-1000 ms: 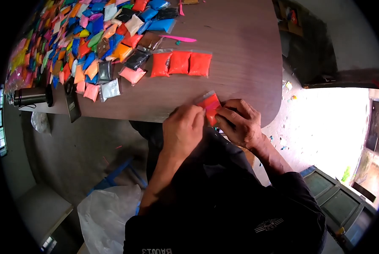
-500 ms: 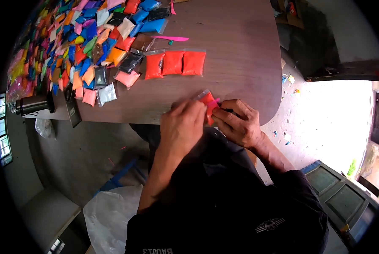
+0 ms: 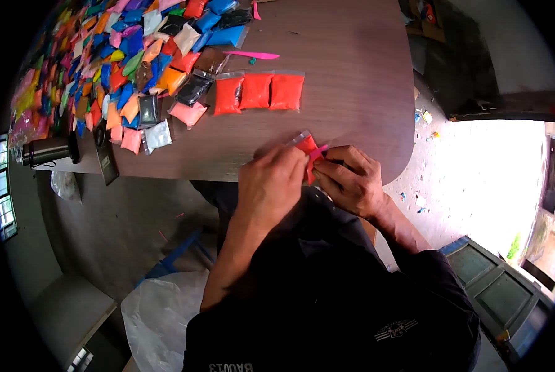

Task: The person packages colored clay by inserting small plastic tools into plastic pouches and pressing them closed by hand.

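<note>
A small red packet (image 3: 307,144) with a clear top edge is held between my two hands at the table's near edge. My left hand (image 3: 271,186) is closed on its left side. My right hand (image 3: 352,180) pinches its right side. A pink strip (image 3: 317,152) lies across the packet, by the fingertips of both hands; which hand grips it is not clear. Beyond my hands, three red packets (image 3: 255,91) lie side by side on the brown table (image 3: 352,74).
Many coloured packets (image 3: 128,62) pile up at the table's left. Near them are a pink knife-like tool (image 3: 259,56), a dark flask (image 3: 48,151) and a phone-like object (image 3: 107,162). A clear plastic bag (image 3: 165,316) and blue stool (image 3: 178,254) are below.
The pink strip has shifted and now shows at a steeper slant across the packet. Both hands stay closed on the packet. The view has moved slightly.
</note>
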Available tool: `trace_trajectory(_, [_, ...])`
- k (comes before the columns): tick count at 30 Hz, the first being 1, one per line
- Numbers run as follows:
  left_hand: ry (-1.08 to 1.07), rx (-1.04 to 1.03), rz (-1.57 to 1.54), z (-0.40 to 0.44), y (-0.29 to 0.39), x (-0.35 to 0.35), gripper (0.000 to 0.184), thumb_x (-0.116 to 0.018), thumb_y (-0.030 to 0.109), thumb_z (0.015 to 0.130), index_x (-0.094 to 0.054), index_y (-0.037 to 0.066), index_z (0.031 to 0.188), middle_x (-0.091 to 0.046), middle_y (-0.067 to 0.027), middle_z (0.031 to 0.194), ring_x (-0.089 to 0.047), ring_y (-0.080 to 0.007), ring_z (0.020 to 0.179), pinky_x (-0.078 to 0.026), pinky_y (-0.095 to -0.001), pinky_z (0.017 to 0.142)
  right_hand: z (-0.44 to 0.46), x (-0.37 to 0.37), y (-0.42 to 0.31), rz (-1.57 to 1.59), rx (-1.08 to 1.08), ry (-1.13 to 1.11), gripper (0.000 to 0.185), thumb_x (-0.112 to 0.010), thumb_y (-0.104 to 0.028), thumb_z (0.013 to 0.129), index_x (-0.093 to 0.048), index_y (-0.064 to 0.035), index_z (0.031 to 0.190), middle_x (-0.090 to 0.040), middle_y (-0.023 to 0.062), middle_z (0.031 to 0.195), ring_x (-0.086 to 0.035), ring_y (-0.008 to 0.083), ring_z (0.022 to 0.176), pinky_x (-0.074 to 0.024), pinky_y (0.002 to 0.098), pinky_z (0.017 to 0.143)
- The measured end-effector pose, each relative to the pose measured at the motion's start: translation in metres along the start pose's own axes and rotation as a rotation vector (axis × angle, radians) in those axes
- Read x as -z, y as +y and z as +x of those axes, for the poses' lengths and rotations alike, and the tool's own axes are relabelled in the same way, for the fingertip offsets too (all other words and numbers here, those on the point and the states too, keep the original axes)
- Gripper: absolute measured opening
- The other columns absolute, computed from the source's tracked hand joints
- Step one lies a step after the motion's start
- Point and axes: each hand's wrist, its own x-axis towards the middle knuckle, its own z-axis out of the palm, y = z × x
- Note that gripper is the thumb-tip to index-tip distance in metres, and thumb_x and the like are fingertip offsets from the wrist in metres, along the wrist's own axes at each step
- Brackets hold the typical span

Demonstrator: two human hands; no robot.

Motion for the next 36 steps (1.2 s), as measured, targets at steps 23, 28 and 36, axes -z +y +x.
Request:
trace_trajectory(23, [0.114,0.166,-0.087,-0.021,-0.015,0.024,0.009,-0.078,0.008,0.094,-0.07,0.005,0.094,-0.07,-0.0145,0.082,-0.069,-0.0347,0.069,-0.054,-0.0416,0.063,0.001,0.0,-0.001,0.013,-0.054,-0.011,0.028,-0.088,-0.002,0.075,-0.076,-0.0091,0.1,-0.068,0.0069,0.098,-0.07,0.0251,0.077,-0.0576,0.0362,0.063])
trace_trajectory(28, [0.11,0.049,-0.083,-0.031,-0.01,0.002,0.007,-0.077,0.01,0.093,-0.07,0.008,0.094,-0.071,-0.0131,0.085,-0.071,-0.0363,0.077,-0.058,-0.0444,0.066,0.002,0.001,-0.002,0.001,-0.055,-0.021,0.026,-0.087,-0.003,0.076,-0.076,-0.0093,0.099,-0.068,0.0067,0.097,-0.07,0.0249,0.077,-0.0577,0.0362,0.064])
trace_trajectory(36, [0.072,0.182,0.037,-0.019,-0.023,0.02,0.008,-0.075,0.012,0.095,-0.069,0.007,0.094,-0.071,-0.0129,0.086,-0.07,-0.0381,0.077,-0.057,-0.045,0.066,0.001,0.0,-0.002,0.006,-0.067,-0.03,0.025,-0.086,-0.003,0.077,-0.076,-0.0093,0.099,-0.068,0.0068,0.097,-0.07,0.025,0.076,-0.0571,0.0363,0.063])
